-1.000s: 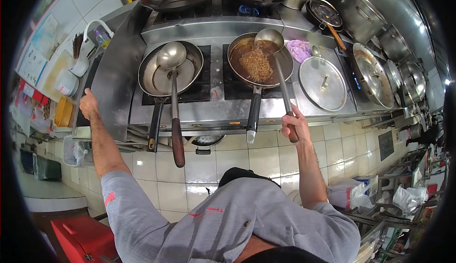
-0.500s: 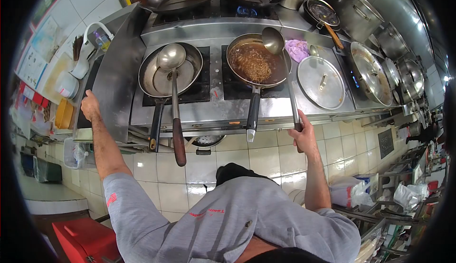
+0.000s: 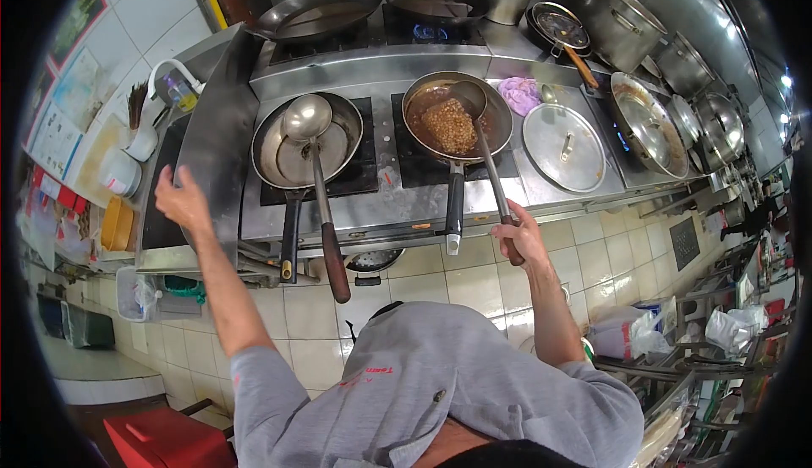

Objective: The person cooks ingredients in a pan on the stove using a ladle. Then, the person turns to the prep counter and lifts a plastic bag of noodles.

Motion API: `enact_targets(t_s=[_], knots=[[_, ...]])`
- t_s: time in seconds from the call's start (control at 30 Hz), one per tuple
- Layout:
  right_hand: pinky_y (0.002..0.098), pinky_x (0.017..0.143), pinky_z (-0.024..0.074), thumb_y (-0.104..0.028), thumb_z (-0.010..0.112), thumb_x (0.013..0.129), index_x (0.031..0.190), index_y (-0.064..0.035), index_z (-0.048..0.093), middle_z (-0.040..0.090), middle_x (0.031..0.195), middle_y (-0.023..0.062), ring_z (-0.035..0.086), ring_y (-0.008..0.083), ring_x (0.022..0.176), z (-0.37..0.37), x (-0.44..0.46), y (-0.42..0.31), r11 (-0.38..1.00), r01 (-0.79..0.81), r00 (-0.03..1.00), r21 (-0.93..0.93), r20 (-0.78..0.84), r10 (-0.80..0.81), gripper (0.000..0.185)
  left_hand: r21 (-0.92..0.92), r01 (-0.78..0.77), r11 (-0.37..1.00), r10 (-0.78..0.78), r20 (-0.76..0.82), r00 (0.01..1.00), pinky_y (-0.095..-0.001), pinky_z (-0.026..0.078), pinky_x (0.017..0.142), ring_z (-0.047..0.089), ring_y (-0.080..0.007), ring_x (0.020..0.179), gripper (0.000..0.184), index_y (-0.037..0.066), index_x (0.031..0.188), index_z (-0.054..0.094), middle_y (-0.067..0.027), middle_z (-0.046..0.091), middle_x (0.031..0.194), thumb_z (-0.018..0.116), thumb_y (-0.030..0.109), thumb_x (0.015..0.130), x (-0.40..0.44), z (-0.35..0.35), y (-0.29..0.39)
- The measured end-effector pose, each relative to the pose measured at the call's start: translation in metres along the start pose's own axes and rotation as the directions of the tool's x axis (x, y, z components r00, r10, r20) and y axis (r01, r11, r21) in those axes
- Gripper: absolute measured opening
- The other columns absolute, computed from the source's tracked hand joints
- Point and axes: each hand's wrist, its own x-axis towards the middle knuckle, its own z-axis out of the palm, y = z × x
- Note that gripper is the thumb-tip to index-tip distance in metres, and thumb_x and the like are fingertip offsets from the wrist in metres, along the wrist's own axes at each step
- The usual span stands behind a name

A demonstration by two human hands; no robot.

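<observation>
My right hand [image 3: 526,240] is closed around the brown handle of a ladle [image 3: 492,168]. The ladle's bowl dips into a black-handled frying pan [image 3: 456,206] holding brown sauce and a heap of small, round, beige pieces [image 3: 449,126]. Raised near the metal side panel at the left end of the stove, my left hand [image 3: 183,201] is open and holds nothing, its fingers apart. In the left frying pan [image 3: 345,148], which has a thin brownish residue, rests a second ladle [image 3: 308,118], its handle hanging past the stove front.
Two dark woks [image 3: 317,13] sit on the back burners, a blue flame under the right one. Right of the sauce pan lie a purple cloth [image 3: 519,95] and a flat lid [image 3: 564,147]. Farther right are a large pot [image 3: 622,28] and a lidded pan [image 3: 650,126].
The right ladle's bowl has gone lower into the sauce pan, and the beige pieces are heaped up beside it. My left hand has come rightward and its fingers have spread.
</observation>
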Motion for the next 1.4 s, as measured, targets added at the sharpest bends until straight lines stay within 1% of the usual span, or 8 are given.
enact_targets(t_s=[0.13,0.33,0.53,0.87,0.93,0.97,1.23,1.4], knots=[[0.026,0.033,0.0344,0.004,0.063,0.07,0.139,0.0037,0.029,0.049,0.06,0.0031,0.046,0.0119,0.039,0.008,-0.014,0.007,0.996,0.042,0.998,-0.079,-0.051,-0.046,0.077,-0.688,0.372,0.623,-0.004,0.473,0.881,-0.0305,0.046,0.082,0.057,-0.0184,0.09,0.03,0.003,0.109,0.06,-0.0086,0.058,0.102,0.066,0.02,0.085,-0.052,-0.036,0.123],[0.025,0.036,0.0367,0.005,0.063,0.07,0.141,0.0014,0.026,0.049,0.062,0.0025,0.047,0.0104,0.041,0.004,-0.046,0.007,0.956,0.093,0.989,-0.279,-0.089,-0.122,0.08,-0.796,0.291,0.53,0.674,0.604,0.426,-0.0336,0.043,0.091,0.052,-0.0222,0.103,0.041,0.005,0.115,0.055,-0.0108,0.051,0.116,0.069,0.022,0.08,-0.127,-0.108,0.236],[0.024,0.037,0.0377,0.008,0.061,0.074,0.143,-0.0033,0.024,0.05,0.061,0.0013,0.047,0.0085,0.043,-0.013,-0.079,0.012,0.944,0.091,0.991,-0.316,-0.064,-0.117,0.079,-0.769,0.369,0.522,0.785,0.603,0.145,-0.038,0.038,0.1,0.045,-0.0309,0.119,0.054,-0.001,0.122,0.049,-0.0165,0.043,0.128,0.065,0.033,0.083,-0.179,-0.139,0.277],[0.0301,0.052,0.045,-0.001,0.063,0.075,0.142,-0.0089,0.031,0.05,0.067,0.0038,0.049,0.0128,0.055,-0.069,-0.056,-0.001,0.849,0.054,0.998,-0.526,-0.002,-0.065,0.075,-0.521,0.27,0.81,0.374,0.813,0.446,-0.0392,0.049,0.084,0.057,-0.0315,0.099,0.075,-0.002,0.133,0.028,-0.0243,0.048,0.115,0.069,0.024,0.076,-0.285,-0.054,0.303],[0.0319,0.057,0.0463,-0.001,0.063,0.075,0.141,-0.0076,0.031,0.053,0.069,0.006,0.052,0.0153,0.06,-0.08,-0.042,0.001,0.817,0.09,0.995,-0.57,0.012,-0.102,0.074,-0.032,0.815,0.578,0.279,0.947,-0.161,-0.032,0.051,0.05,0.061,-0.0208,0.059,0.062,-0.003,0.125,0.035,-0.015,0.058,0.087,0.066,0.015,0.075,-0.279,-0.058,0.309],[0.0337,0.062,0.0476,-0.001,0.062,0.075,0.141,-0.0063,0.031,0.055,0.07,0.0082,0.054,0.0178,0.064,-0.084,-0.035,0.002,0.784,0.118,0.99,-0.61,0.016,-0.137,0.073,-0.084,0.87,0.486,0.286,0.956,-0.067,-0.0268,0.038,0.031,0.048,-0.0115,0.037,0.05,-0.002,0.115,0.039,-0.0054,0.054,0.066,0.064,0.009,0.073,-0.29,-0.054,0.311],[0.0358,0.06,0.0482,-0.002,0.062,0.074,0.139,-0.0001,0.029,0.056,0.071,0.0111,0.059,0.0216,0.063,-0.084,0.035,0.013,0.597,0.286,0.944,-0.75,0.115,-0.309,0.073,-0.106,0.84,0.533,0.26,0.965,-0.043,-0.0277,0.039,0.033,0.049,-0.0125,0.04,0.043,0.0,0.108,0.04,-0.0056,0.051,0.065,0.065,0.008,0.075,-0.295,-0.056,0.314],[0.0271,0.037,0.0368,0.002,0.064,0.073,0.139,-0.001,0.03,0.05,0.061,0.0053,0.047,0.0126,0.042,-0.066,0.044,-0.012,0.999,-0.049,0.98,-0.005,0.194,0.049,0.074,-0.115,0.851,0.512,0.276,0.96,-0.037,-0.0279,0.039,0.033,0.049,-0.0121,0.039,0.042,0.0,0.108,0.041,-0.0048,0.05,0.063,0.067,0.01,0.076,-0.292,-0.057,0.313]])
